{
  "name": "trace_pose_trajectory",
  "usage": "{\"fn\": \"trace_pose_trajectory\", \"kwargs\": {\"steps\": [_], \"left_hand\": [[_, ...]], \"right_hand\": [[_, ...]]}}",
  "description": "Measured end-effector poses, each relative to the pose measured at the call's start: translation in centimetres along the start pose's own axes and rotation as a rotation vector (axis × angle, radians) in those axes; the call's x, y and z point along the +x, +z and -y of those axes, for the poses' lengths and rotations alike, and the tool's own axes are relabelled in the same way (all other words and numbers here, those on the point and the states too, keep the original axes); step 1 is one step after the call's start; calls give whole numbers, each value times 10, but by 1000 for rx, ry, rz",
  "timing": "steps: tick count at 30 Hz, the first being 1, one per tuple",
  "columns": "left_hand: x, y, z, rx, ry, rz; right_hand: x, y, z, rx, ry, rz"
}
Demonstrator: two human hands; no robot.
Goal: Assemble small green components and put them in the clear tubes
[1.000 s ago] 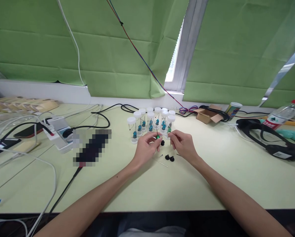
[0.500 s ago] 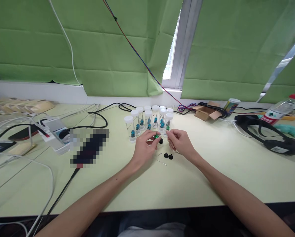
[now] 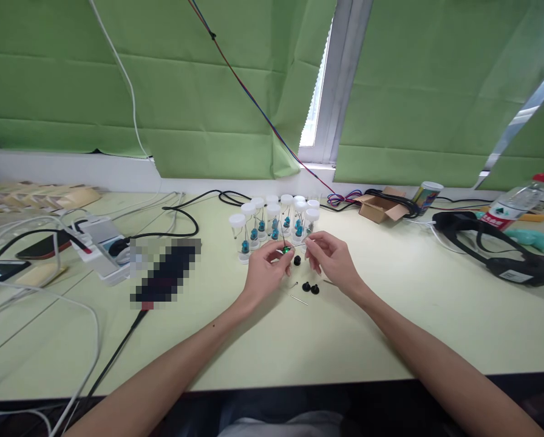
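Observation:
Between the thumb and fingers of my left hand [image 3: 268, 267] is a small green part [image 3: 286, 249] with a thin dark rod standing up from it. My right hand [image 3: 330, 258] pinches a thin rod [image 3: 299, 246] that reaches left to the green part; whether its tip sits inside cannot be made out. A round black piece [image 3: 297, 260] lies between the hands. Two more black pieces [image 3: 311, 288] and a thin metal pin [image 3: 299, 300] rest on the table nearer to me. Just beyond the hands stand several clear tubes [image 3: 238, 237] with white caps and blue parts inside.
On the left are a power strip [image 3: 101, 249], phones, white cables and a blurred-out dark device [image 3: 167, 273]. A small cardboard box [image 3: 381, 206], a can [image 3: 427, 197], a black headset [image 3: 504, 255] and a plastic bottle [image 3: 511, 206] stand at the right.
The green part has shifted slightly left and up in my left hand, its rod now tilting left. My right fingers have risen a little, and the rod between the hands shows more clearly.

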State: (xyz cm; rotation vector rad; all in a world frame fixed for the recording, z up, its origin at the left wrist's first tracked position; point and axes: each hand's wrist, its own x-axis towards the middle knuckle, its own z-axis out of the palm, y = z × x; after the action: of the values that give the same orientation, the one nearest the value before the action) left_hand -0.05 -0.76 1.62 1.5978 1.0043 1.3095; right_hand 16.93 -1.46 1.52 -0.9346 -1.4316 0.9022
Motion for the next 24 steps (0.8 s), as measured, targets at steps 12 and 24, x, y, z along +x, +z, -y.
{"fn": "trace_pose_trajectory", "kwargs": {"steps": [12, 24], "left_hand": [[-1, -1, -2, -33, -87, 49], [-3, 3, 6, 9, 48, 42]], "right_hand": [[0, -2, -1, 2, -33, -3], [2, -2, 3, 71, 14, -7]]}}
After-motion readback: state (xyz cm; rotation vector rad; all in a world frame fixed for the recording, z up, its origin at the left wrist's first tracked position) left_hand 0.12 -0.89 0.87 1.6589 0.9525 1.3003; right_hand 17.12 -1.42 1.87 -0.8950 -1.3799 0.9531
